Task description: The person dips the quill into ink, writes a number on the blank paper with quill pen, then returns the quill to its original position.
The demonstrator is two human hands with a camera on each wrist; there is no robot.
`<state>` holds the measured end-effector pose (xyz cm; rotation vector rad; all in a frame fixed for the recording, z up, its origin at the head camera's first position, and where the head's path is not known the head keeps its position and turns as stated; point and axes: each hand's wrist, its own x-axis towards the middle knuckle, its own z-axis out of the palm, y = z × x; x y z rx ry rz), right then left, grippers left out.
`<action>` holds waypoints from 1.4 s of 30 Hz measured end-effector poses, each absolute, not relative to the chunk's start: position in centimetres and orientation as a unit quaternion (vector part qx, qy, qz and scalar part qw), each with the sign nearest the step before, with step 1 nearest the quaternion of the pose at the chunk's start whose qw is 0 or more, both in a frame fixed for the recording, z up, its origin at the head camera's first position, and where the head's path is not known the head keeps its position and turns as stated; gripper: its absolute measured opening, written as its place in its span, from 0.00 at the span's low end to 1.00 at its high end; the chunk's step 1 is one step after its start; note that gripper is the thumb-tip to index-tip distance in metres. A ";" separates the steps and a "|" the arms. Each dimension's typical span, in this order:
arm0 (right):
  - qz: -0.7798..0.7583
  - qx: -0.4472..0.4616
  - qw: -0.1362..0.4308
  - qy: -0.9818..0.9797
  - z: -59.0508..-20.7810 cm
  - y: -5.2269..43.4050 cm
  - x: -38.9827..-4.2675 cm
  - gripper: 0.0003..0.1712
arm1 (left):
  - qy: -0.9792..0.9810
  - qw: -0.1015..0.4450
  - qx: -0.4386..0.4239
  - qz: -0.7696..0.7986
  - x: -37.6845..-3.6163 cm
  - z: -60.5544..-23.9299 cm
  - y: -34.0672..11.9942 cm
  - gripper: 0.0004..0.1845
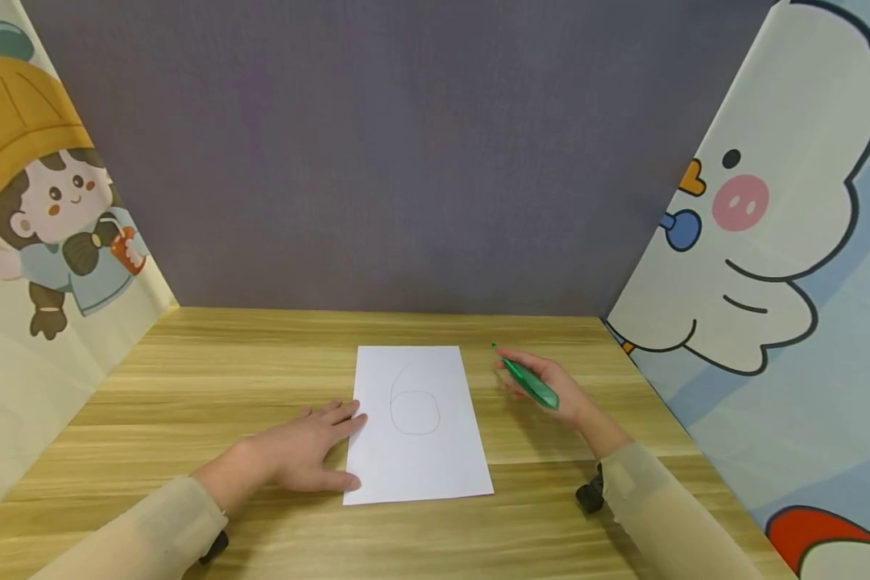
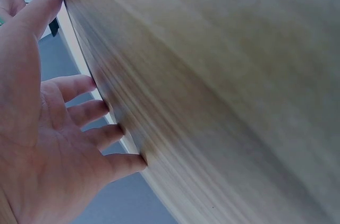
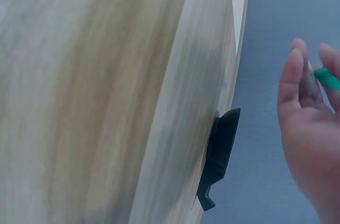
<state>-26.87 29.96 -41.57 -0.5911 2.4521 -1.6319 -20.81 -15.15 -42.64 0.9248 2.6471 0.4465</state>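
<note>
Left hand: nearest camera, flat, fingers straight, pressing left edge of paper onto table. Paper: centre of table, faint pencilled loop drawn on it. Right hand: right of paper, off sheet, fingers curled round green pen, tip pointing away. Risk, judged: paper may skid or crease if left hand's pressure eases; loose pen hold may let the pen slip.
</note>
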 end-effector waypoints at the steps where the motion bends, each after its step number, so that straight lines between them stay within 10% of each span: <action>1: -0.542 -0.191 0.064 0.816 -41.6 30.0 -26.9 0.33 | 0.922 0.151 0.322 0.155 -20.8 -42.7 -15.2 0.57; 42: -0.479 -0.144 0.006 0.866 -40.9 34.9 -26.5 0.30 | 0.917 0.161 0.331 0.152 -21.2 -42.9 -15.4 0.57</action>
